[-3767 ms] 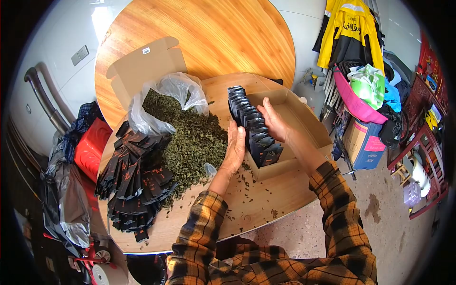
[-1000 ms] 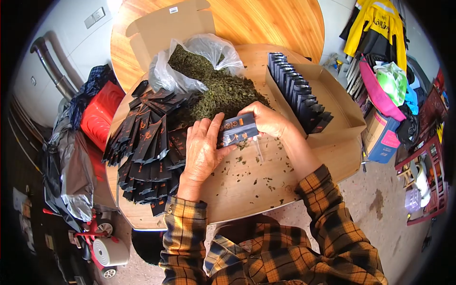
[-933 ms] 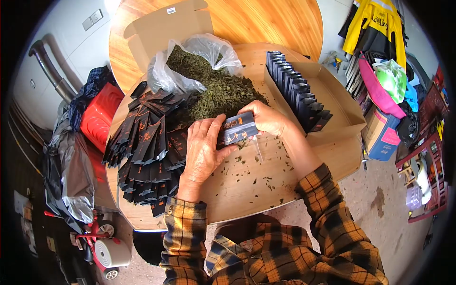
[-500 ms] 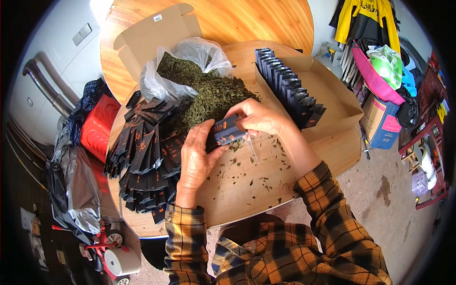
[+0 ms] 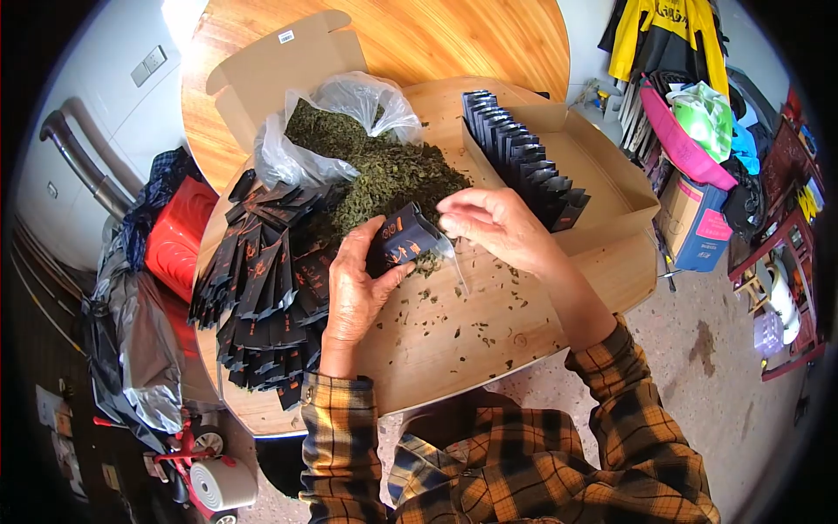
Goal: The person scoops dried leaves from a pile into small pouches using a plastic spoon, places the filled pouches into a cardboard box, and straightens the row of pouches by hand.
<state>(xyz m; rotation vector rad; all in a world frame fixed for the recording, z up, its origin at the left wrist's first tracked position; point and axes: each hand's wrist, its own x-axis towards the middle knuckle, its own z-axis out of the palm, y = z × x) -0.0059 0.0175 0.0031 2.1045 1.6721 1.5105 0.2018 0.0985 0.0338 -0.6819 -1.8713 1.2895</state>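
Note:
My left hand (image 5: 356, 275) is wrapped round a small black pouch (image 5: 403, 237) with orange lettering, tilted over the table. A clear plastic edge (image 5: 456, 265) sticks out of the pouch's right end. Just right of that end is my right hand (image 5: 497, 229), its fingers curled together; whatever they pinch is hidden. Behind both hands, dark green dried leaves (image 5: 410, 179) spill in a heap from a clear plastic bag (image 5: 278, 155). Many flat black pouches (image 5: 262, 279) with orange print lie fanned out left of my left hand.
An open cardboard box (image 5: 611, 166) at the right holds a row of upright black pouches (image 5: 519, 153). Its raised brown flap-like counterpart, another cardboard box (image 5: 279, 70), stands behind the bag. Loose leaf bits dot the wooden table (image 5: 419, 375). Red plastic stools (image 5: 179, 236) stand left.
My right hand has come off the pouch and moved slightly right. The pouch in my left hand has tilted, showing more of its printed face.

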